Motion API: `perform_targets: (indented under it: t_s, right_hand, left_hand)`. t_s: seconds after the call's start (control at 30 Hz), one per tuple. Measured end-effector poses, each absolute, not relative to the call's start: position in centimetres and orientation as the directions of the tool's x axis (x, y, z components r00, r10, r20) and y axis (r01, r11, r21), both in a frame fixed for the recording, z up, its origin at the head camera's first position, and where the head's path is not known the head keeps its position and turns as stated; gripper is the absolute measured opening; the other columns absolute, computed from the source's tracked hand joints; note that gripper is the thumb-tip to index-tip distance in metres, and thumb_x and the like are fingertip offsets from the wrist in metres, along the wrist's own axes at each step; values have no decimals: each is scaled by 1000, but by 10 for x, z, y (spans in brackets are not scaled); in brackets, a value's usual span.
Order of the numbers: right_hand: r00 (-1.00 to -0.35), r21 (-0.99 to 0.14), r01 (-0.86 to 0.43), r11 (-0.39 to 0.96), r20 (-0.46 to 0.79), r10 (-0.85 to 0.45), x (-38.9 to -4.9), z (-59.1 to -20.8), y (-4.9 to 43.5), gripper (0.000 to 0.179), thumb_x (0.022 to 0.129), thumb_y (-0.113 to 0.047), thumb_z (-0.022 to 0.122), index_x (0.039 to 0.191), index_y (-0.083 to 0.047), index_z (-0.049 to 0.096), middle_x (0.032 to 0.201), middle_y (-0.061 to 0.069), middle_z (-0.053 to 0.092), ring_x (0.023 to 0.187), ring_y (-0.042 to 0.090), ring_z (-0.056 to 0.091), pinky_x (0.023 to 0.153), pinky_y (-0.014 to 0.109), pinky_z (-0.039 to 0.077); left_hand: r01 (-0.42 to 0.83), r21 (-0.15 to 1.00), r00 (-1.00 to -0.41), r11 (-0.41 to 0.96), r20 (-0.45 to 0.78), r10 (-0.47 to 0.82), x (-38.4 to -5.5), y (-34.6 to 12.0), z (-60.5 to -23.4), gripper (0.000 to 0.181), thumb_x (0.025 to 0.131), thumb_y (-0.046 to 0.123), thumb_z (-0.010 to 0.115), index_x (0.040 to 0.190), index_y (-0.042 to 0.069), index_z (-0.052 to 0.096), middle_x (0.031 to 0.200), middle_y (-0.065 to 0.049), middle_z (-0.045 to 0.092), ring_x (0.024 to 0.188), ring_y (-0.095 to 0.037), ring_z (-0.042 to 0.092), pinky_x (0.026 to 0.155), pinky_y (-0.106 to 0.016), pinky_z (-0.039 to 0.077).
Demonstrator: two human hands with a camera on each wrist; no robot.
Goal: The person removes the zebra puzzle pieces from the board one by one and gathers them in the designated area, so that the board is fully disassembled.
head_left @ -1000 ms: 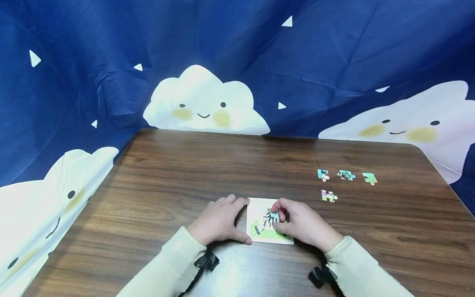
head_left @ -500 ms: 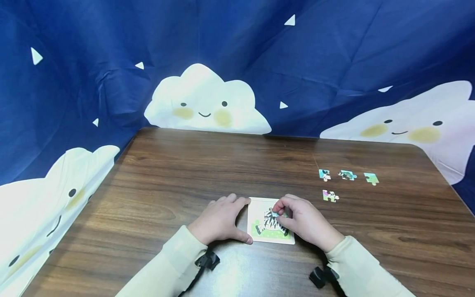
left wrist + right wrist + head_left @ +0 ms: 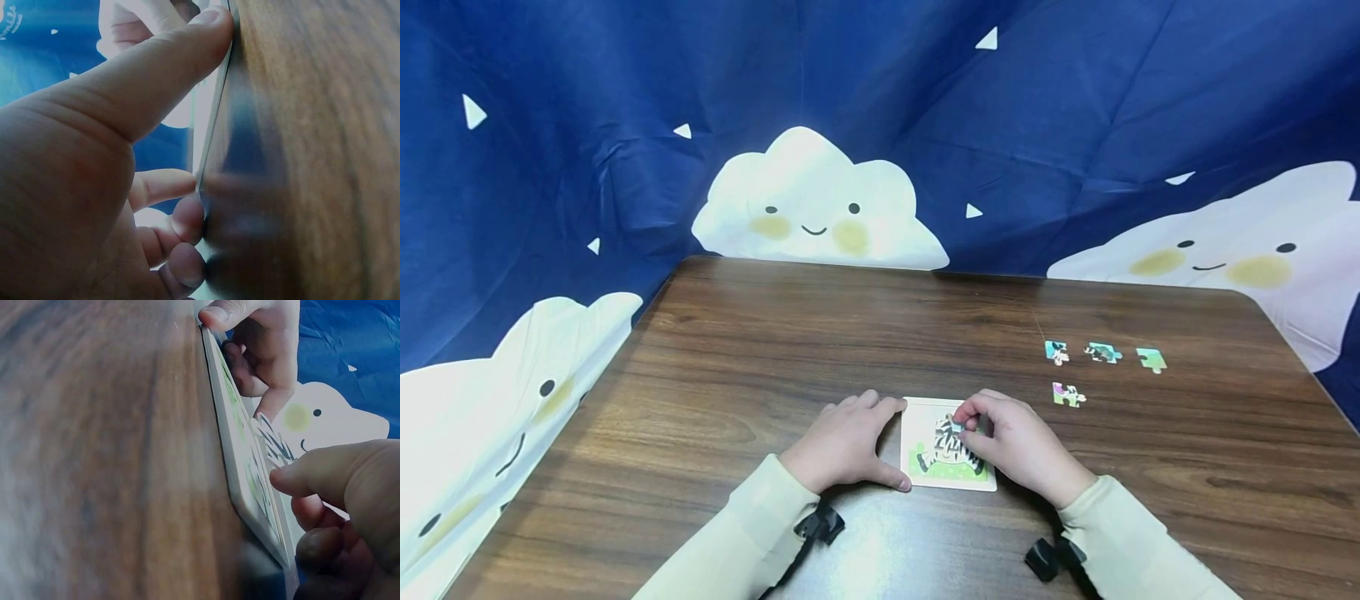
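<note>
A small square puzzle board [image 3: 916, 429] with a pale border lies flat on the table, showing part of a zebra on green ground. My left hand [image 3: 842, 446] rests at its left edge, thumb and index finger spread to the two left corners. In the left wrist view the thumb [image 3: 169, 59] lies straight along the board's edge. Over the zebra's upper right, my right hand [image 3: 1018, 442] pinches a black-and-white striped puzzle piece [image 3: 274, 439] between thumb and fingers. That piece stands tilted above the board in the right wrist view. The right fingers cover part of the picture.
Several loose pieces lie at the right back of the brown wooden table [image 3: 760, 333]: a blue-and-striped piece [image 3: 1056, 353], a dark-patterned piece [image 3: 1102, 353], a green piece [image 3: 1151, 360] and a pink-and-green piece [image 3: 1067, 395]. A blue cloud-print cloth [image 3: 1000, 125] hangs behind.
The right fingers have shifted slightly up and right over the board, uncovering more of the zebra's lower right. The left hand and the loose pieces have stayed in place.
</note>
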State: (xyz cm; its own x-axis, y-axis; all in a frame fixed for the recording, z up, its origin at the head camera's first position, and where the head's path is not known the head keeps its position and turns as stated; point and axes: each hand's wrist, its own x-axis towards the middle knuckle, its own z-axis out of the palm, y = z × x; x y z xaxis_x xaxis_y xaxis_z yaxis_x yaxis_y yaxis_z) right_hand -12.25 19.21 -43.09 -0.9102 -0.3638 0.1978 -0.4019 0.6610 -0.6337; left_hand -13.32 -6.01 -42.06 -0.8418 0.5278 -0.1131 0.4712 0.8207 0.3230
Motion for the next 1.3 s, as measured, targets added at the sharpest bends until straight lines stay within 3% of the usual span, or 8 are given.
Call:
perform_targets:
  t_s: [0.23, 0.47, 0.8, 1.3]
  right_hand:
    - [-936, -625, -340, 702, 156, -315, -123, -426, 202, 16, 83, -3, 75, 92, -16, 71, 70, -9, 46, 62, 5, 43, 58, 24, 36]
    - [-947, -629, -309, 713, 140, -288, -128, -428, 219, 14, 84, -6, 76, 93, -17, 72, 67, -10, 44, 63, 5, 43, 60, 24, 36]
    - [-939, -598, -341, 726, 182, -292, -134, -432, 245, 16, 84, -3, 76, 95, -15, 73, 65, -12, 40, 62, 3, 41, 60, 25, 36]
    - [-950, -585, -301, 753, 256, -180, -135, -436, 304, 14, 84, -6, 78, 96, -13, 74, 65, -10, 42, 61, 3, 41, 55, 23, 32]
  left_hand:
    - [468, 324, -842, 822, -118, 526, -133, -60, -420, 102, 62, 67, 85, 145, 19, 51, 121, -3, 59, 109, -24, 58, 86, -46, 46]
    - [465, 312, -843, 828, -129, 522, -132, -60, -420, 103, 62, 68, 84, 147, 20, 49, 122, -2, 59, 111, -23, 58, 87, -45, 46]
    - [464, 301, -844, 833, -134, 519, -133, -60, -419, 103, 62, 68, 84, 146, 20, 50, 122, -2, 59, 110, -23, 58, 86, -44, 47]
    - [458, 298, -847, 837, -139, 513, -132, -60, -420, 104, 62, 70, 83, 148, 21, 48, 124, -1, 58, 112, -23, 57, 88, -44, 46]
